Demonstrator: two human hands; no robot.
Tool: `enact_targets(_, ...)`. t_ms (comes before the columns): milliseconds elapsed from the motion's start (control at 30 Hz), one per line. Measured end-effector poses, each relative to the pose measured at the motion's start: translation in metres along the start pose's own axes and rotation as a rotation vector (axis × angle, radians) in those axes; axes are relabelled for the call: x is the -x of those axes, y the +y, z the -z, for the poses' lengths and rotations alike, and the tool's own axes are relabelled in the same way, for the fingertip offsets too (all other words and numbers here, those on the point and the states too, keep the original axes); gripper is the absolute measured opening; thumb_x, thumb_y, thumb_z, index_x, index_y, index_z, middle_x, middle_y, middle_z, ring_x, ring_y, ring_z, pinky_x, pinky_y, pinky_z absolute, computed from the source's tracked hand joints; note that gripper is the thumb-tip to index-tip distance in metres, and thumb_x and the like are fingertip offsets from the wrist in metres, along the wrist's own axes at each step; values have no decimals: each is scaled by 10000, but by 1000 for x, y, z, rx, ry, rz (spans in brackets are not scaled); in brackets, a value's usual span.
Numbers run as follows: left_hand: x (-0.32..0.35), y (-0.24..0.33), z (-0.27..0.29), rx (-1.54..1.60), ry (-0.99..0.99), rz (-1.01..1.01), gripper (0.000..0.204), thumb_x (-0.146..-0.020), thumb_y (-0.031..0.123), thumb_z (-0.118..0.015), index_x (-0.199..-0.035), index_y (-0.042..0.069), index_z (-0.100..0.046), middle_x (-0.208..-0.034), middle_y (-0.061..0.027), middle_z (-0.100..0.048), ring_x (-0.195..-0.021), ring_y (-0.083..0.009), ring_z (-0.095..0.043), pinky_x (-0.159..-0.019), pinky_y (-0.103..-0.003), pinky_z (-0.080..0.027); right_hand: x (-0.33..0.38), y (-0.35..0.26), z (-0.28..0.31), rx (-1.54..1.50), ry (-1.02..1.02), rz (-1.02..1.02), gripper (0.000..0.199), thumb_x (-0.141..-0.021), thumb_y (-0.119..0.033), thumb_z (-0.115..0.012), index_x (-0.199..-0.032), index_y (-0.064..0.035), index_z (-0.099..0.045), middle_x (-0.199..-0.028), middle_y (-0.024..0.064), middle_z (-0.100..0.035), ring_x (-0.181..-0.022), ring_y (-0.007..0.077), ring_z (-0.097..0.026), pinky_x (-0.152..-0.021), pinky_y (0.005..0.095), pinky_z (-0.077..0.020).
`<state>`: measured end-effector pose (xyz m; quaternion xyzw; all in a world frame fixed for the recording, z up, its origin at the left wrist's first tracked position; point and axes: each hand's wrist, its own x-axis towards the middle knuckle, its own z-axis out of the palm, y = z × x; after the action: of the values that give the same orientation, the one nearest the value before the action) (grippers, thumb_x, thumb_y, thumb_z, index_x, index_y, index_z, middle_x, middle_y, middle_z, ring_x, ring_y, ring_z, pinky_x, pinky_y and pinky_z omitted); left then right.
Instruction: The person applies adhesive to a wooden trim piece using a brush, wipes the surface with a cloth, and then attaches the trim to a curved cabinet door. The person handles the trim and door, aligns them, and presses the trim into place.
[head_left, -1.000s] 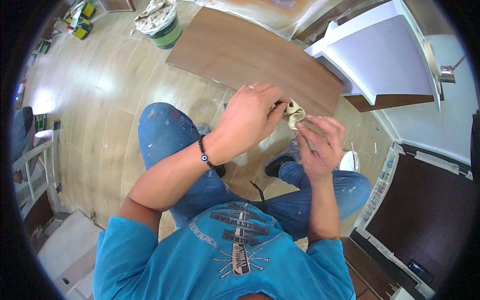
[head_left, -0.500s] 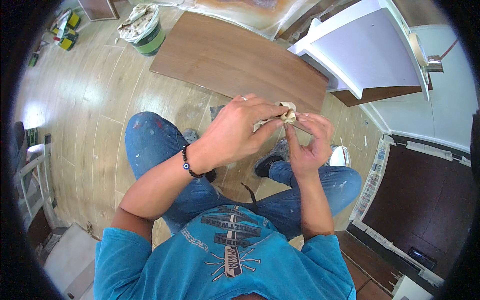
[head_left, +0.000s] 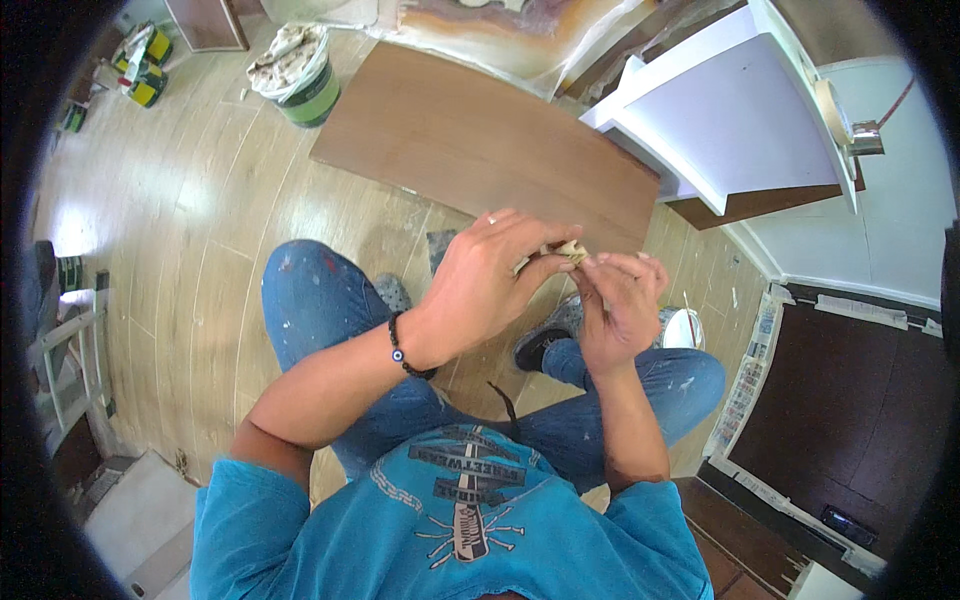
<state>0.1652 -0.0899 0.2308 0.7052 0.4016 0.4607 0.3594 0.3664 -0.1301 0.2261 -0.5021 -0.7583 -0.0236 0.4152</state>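
The strip (head_left: 571, 252) is pale cream, the board (head_left: 470, 135) brown with streaky wood grain, the floor (head_left: 190, 235) lighter tan in a plank pattern. The shirt (head_left: 340, 530) is turquoise with a black-and-pale print, the jeans (head_left: 312, 300) blue with white and red specks, the bracelet (head_left: 398, 345) mostly black. The bucket (head_left: 312, 102) is green-banded, the panel (head_left: 830, 400) dark brown.

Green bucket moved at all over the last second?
No. The green bucket sits in the same place beside the left end of the wooden board; both only shift together with the view.
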Motion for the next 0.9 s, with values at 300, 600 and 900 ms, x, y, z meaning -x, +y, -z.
enact_targets(300, -4, 5, 3, 86, -53, 73, 244, -882, 50, -851, -1119, 56, -793, -1009, -110, -790, -916, -224, -750, -810, -354, -587, -3, -2, 1, -55, 18, -54, 333, -785, -39, -908, -1092, -110, -801, -977, 21, -789, -961, 205, -707, -1037, 471, -410)
enact_targets(600, -8, 0, 5, 133, -100, 31, 220, -860, 23, -840, -1068, 61, -777, -1072, -101, -770, -1016, -277, -709, -860, -378, -564, -4, 2, 2, -79, -12, -23, 278, -789, -45, -881, -1042, -135, -810, -997, 10, -758, -962, 214, -687, -1049, 483, -405)
enact_targets(900, -12, 16, 11, -228, -138, -201, 270, -833, 41, -834, -1087, 90, -756, -1097, -92, -727, -999, -326, -642, -890, -438, -498, -2, 3, 3, -95, -19, -50, 247, -799, -37, -867, -1020, -132, -811, -1005, 8, -765, -963, 226, -689, -1040, 491, -422)
